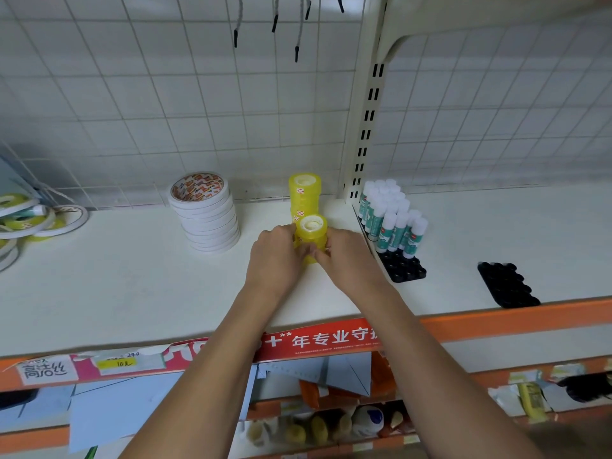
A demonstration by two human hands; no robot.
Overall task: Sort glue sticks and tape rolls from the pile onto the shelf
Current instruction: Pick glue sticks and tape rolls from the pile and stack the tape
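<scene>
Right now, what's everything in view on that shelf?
Yellow clear-tape roll stacks: two, yellow, mid-shelf; rear stack by the wall, front stack between the hands.
White double-sided tape roll stack: one, white, left of them.
Loose tape roll pile: one, white and yellow-green, far left.
White-capped teal glue sticks: many, upright in black plastic tray, right.
Empty black plastic tray: one, far right.
White shelf: one, underneath.
Hands: two; left hand and right hand grip the front stack.

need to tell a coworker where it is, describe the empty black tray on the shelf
On the white shelf, look right of the cream slotted upright. Past the black tray holding white-capped glue sticks lies a second black tray by the orange front edge. Unlike its neighbour, its sockets are all bare.
</scene>
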